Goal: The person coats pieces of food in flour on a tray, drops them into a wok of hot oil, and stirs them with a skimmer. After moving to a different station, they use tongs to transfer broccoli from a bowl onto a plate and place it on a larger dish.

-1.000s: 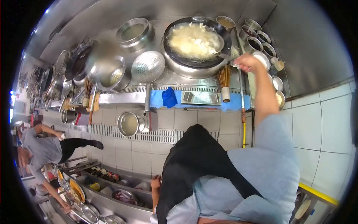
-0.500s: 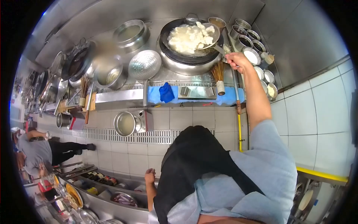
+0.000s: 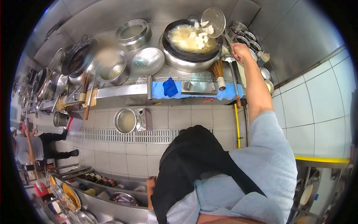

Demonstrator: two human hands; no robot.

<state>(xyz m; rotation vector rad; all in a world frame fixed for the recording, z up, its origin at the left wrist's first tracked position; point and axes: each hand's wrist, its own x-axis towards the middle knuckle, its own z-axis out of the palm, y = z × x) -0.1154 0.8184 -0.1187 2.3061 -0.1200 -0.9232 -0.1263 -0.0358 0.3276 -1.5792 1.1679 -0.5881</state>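
My right hand (image 3: 241, 52) is closed around the handle of a round mesh strainer (image 3: 214, 21). The strainer is tipped steeply at the wok's upper right edge, with a few white food pieces (image 3: 209, 30) at its lower rim. Below it, a black wok (image 3: 172, 47) sits on the round burner, holding pale bubbling liquid and more white pieces (image 3: 199, 39); their kind I cannot make out. My left hand (image 3: 150, 182) hangs low beside my black apron, fingers curled, with nothing visible in it, near the steel counter behind me.
A perforated ladle (image 3: 148, 61) rests left of the burner. A bamboo brush (image 3: 219, 74), a ladle (image 3: 232, 71) and seasoning tins (image 3: 253, 46) are at the right. A blue cloth (image 3: 170, 87) lies on the front edge. A pot (image 3: 125, 121) stands below; another person (image 3: 31, 149) is far left.
The strainer has risen and tilted up on edge, and most of its white pieces have left it. Fewer pieces show above the wok's liquid. The other person's legs have shifted.
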